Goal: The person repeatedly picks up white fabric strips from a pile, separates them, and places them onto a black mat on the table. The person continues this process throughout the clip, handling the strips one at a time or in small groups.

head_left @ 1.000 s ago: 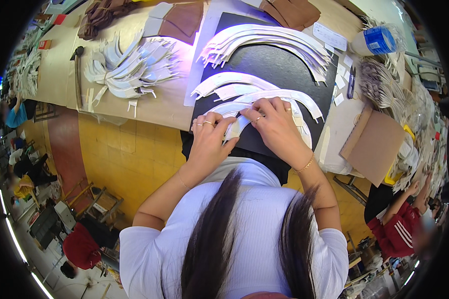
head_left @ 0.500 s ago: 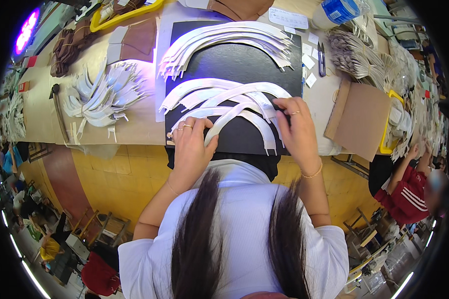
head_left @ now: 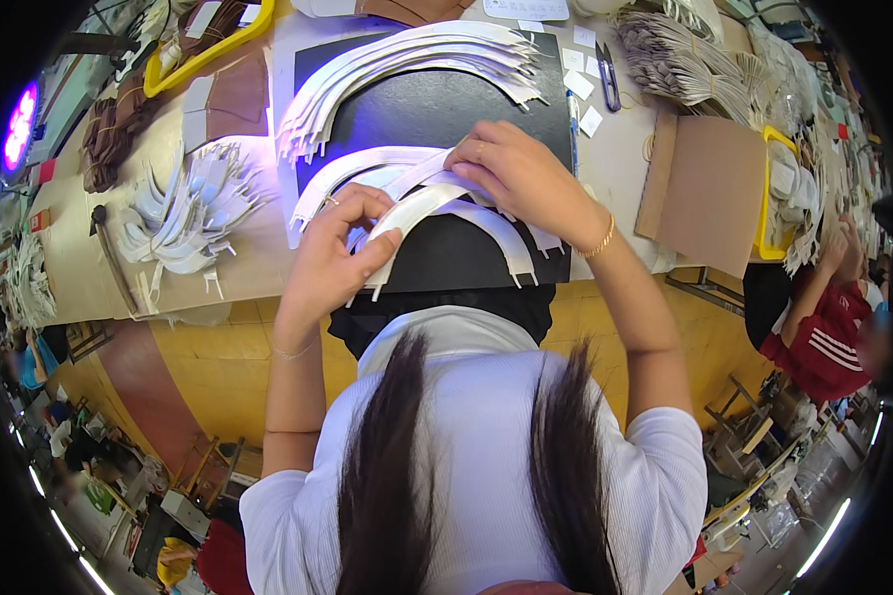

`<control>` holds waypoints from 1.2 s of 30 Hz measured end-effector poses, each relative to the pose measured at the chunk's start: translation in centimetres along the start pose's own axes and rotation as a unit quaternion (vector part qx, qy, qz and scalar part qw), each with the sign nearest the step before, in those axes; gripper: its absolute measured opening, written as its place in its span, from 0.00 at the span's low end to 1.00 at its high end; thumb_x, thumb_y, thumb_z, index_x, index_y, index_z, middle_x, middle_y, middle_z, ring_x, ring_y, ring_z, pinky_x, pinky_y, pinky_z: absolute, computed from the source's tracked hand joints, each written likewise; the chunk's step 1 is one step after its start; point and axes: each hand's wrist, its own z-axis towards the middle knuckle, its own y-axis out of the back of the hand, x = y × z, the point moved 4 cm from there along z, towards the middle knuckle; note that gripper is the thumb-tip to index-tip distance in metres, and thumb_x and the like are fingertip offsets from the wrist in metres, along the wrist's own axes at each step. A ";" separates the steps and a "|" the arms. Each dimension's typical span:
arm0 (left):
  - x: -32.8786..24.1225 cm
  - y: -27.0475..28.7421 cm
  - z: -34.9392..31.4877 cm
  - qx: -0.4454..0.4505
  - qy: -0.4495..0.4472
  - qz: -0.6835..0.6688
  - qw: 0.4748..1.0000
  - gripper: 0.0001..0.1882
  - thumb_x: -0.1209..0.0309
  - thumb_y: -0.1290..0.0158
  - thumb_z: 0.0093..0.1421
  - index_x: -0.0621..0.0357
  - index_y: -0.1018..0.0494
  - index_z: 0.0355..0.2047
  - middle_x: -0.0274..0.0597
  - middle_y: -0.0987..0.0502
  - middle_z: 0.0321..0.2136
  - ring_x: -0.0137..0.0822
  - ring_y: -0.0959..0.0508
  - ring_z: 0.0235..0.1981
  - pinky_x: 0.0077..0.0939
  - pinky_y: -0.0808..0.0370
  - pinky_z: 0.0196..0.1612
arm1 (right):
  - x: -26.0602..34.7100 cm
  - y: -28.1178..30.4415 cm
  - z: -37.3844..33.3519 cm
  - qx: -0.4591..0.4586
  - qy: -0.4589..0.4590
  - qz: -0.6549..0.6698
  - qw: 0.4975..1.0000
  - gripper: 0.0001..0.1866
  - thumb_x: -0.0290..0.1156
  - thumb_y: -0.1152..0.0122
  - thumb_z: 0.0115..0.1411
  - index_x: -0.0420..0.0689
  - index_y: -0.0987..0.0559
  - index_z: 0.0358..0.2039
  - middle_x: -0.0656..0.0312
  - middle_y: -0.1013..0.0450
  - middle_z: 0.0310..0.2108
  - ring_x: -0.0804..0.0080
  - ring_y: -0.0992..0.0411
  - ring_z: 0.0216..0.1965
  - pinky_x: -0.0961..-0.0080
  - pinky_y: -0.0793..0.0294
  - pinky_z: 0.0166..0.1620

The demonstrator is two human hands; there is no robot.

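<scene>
Left hand: the bare left hand (head_left: pixel 332 243) has thumb and fingers curled in a loose pinch, a small gap behind the tips, on the near-left end of a strip.
Strip in the grip: a shiny white, flat, curved strip (head_left: pixel 417 209) arches from the left fingertips up toward the right hand, its prongs showing just below the left thumb.
Right hand: the bare right hand (head_left: pixel 526 174) has its fingertips drawn together over the crossing strips; whether they pinch one or only press, I cannot tell.
Under the grip: overlapping white curved strips (head_left: pixel 506 238) fan across a flat black board (head_left: pixel 427 111).
Beyond the grip: a layered arc of white strips (head_left: pixel 407 69) lies on the board's far part.
Left of the grip: a splayed bundle of white strips (head_left: pixel 184 213), well apart.
Step in hand: probably separating or lining up one strip among the overlapping ones.
Next move calls for: likely a light pinch at both ends, the curve kept flat, neighbouring strips undisturbed.
</scene>
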 end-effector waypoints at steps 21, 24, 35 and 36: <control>3.4 2.0 -5.0 0.038 0.225 -0.055 0.972 0.07 0.73 0.41 0.63 0.65 0.26 0.36 0.31 0.22 0.26 0.18 0.26 0.24 0.13 0.32 0.27 | -0.2 -0.3 0.8 0.141 0.027 -0.089 0.986 0.10 0.23 0.37 0.54 0.43 0.22 0.39 0.58 0.31 0.38 0.56 0.30 0.45 0.62 0.29 0.50; 2.4 2.9 -6.1 0.021 0.254 -0.062 0.965 0.07 0.74 0.40 0.63 0.66 0.25 0.36 0.33 0.22 0.27 0.19 0.25 0.27 0.14 0.30 0.30 | -0.2 -0.3 0.9 0.142 0.033 -0.088 0.985 0.11 0.22 0.37 0.54 0.43 0.22 0.39 0.58 0.31 0.38 0.56 0.30 0.45 0.62 0.29 0.50; -6.4 10.1 -9.5 0.114 -0.016 0.070 0.991 0.10 0.74 0.36 0.53 0.69 0.21 0.32 0.49 0.20 0.28 0.39 0.21 0.29 0.28 0.27 0.35 | -0.4 0.2 1.0 0.124 0.043 -0.036 0.991 0.12 0.29 0.35 0.58 0.43 0.21 0.43 0.58 0.28 0.40 0.55 0.29 0.46 0.65 0.29 0.52; -7.0 10.3 -9.6 0.108 -0.026 0.053 0.992 0.10 0.74 0.36 0.53 0.69 0.21 0.32 0.49 0.20 0.28 0.38 0.21 0.28 0.28 0.27 0.34 | 0.2 0.6 1.4 0.122 0.041 0.044 0.991 0.15 0.32 0.34 0.58 0.43 0.21 0.45 0.58 0.27 0.42 0.56 0.28 0.47 0.66 0.29 0.53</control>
